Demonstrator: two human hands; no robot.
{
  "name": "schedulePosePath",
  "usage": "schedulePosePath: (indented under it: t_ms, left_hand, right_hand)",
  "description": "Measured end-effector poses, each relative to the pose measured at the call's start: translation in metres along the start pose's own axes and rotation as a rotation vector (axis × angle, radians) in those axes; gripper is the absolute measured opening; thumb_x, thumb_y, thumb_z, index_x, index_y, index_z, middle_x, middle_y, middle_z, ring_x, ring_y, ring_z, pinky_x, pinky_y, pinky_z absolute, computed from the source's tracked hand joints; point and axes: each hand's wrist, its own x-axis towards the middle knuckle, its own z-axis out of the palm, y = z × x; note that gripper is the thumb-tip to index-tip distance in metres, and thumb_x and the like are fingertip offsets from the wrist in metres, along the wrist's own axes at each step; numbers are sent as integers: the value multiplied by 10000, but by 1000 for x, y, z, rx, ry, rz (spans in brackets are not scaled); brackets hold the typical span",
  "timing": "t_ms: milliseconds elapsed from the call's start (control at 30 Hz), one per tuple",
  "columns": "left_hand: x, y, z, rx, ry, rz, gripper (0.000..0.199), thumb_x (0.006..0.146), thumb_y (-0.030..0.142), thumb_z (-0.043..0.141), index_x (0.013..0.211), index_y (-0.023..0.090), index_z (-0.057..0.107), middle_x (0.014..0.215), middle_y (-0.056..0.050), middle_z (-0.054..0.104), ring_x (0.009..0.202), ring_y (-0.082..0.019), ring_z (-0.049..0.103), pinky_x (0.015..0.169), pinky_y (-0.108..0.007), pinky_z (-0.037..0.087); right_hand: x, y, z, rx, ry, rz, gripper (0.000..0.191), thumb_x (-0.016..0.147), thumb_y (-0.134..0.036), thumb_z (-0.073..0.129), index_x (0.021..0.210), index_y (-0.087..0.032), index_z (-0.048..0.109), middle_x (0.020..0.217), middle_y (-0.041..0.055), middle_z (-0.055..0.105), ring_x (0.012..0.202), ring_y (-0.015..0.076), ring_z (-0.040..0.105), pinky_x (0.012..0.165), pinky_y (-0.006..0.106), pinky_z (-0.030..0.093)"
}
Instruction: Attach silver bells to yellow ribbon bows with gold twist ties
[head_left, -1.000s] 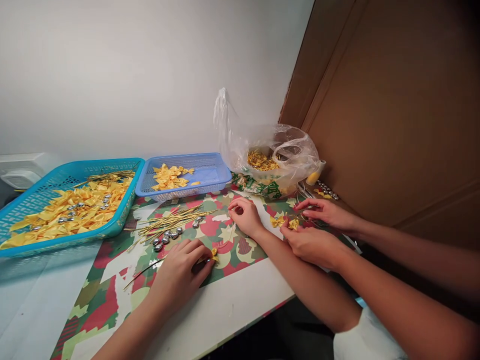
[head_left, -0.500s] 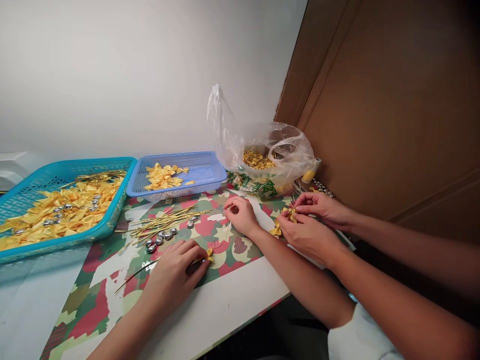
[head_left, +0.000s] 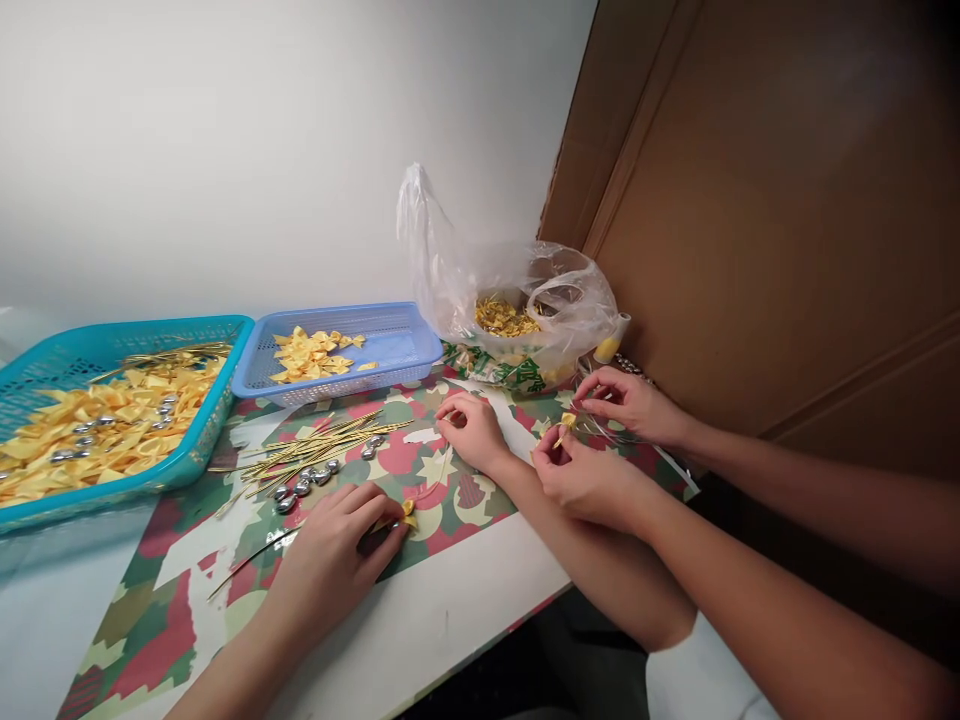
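Yellow bow point(head_left: 409, 512) low over the near part of the patterned sheet point(head_left: 487, 492), at the left hand's point(head_left: 337, 545) fingertips. Left grip pinched closed on it; dark wire point(head_left: 251, 562) sticks out behind that hand. Right hand point(head_left: 472, 430) up and to the right, thumb and index together on a thin thread point(head_left: 445, 466) running to the bow. Silver beads point(head_left: 304, 487) and gold wires point(head_left: 322, 445) lie beyond the left hand. Behind: teal basket point(head_left: 187, 465), blue basket point(head_left: 352, 387), plastic bag point(head_left: 435, 275). At right, a co-worker's hands point(head_left: 592, 487) hold another bow point(head_left: 568, 422).
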Motion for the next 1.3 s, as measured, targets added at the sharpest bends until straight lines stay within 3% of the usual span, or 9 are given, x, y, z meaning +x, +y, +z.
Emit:
schedulePosePath:
  t_ms: [100, 233, 333, 433, 533, 667, 767, 1067, 1300]
  left_hand:
    - [0, 1, -1, -2, -9, -10, 225, 914, 366, 500, 798, 230, 635, 820, -27, 658, 747, -201, 575, 672, -316, 429]
    - [0, 0, -2, -2, -14, -9, 221, 911, 362, 498, 802, 231, 638, 826, -26, 662, 751, -203, 579, 673, -316, 433]
    - [-1, 0, -2, -1, -11, -5, 213, 908, 360, 500, 804, 232, 635, 829, -28, 665, 754, -206, 581, 672, -317, 436]
    - [-1, 0, -1, -2, -10, 1, 213, 908, 358, 498, 805, 230, 633, 825, -30, 665, 747, -202, 579, 668, -316, 438]
    - [0, 0, -1, -3, -8, 3, 212, 904, 363, 504, 801, 228, 632, 825, -29, 665, 742, -200, 578, 662, -315, 441]
    - [-1, -1, 0, -1, -4, 2, 208, 905, 369, 508, 809, 232, 632, 831, -30, 667, 741, -203, 579, 660, -317, 444]
    - [-1, -3, 0, -3, -5, 11, 208, 909, 369, 507, 813, 231, 630, 831, -30, 666, 742, -201, 579, 658, -314, 446]
    - [0, -3, 1, -11, -1, 18, 198, 912, 349, 506, 813, 233, 632, 832, -24, 663, 747, -192, 585, 648, -297, 448]
    - [-1, -4, 0, -6, -8, 16, 203, 913, 357, 503, 818, 234, 633, 833, -24, 662, 751, -194, 585, 658, -303, 449]
  right_hand:
    - [-16, 6, -31, -12, 5, 27, 88, 821, -244, 593, 769, -253, 664, 721, 5, 654, 875, 239, 617, 681, 344, 494]
    - [-38, 13, -98, -25, 34, 60, 231, 906, -299, 474, 792, -242, 667, 653, -14, 624, 772, 208, 622, 659, 350, 472]
    - [-37, 14, -150, -38, -103, 103, 184, 858, -360, 569, 750, -259, 678, 634, -26, 650, 613, 172, 594, 541, 298, 436]
    - [-24, 13, -180, -94, -296, 77, 126, 789, -321, 660, 681, -264, 692, 599, -39, 651, 513, 138, 562, 458, 255, 386]
    - [-15, 12, -189, -144, -331, 115, 74, 769, -243, 665, 712, -268, 706, 608, -41, 653, 487, 120, 555, 437, 238, 383]
    - [-19, -1, -193, -35, -251, 152, 93, 805, -237, 647, 855, -284, 711, 779, -4, 703, 652, 150, 631, 547, 265, 469]
    - [-27, -15, -194, 31, -313, 133, 74, 832, -273, 653, 870, -283, 716, 838, 21, 710, 723, 172, 651, 594, 288, 498]
    - [-33, -20, -194, 107, -369, 268, 95, 836, -302, 663, 907, -290, 725, 845, 26, 719, 703, 183, 663, 521, 276, 476]
    - [-27, -28, -191, 154, -378, 265, 53, 796, -275, 701, 832, -279, 739, 836, 6, 725, 783, 208, 679, 711, 360, 541]
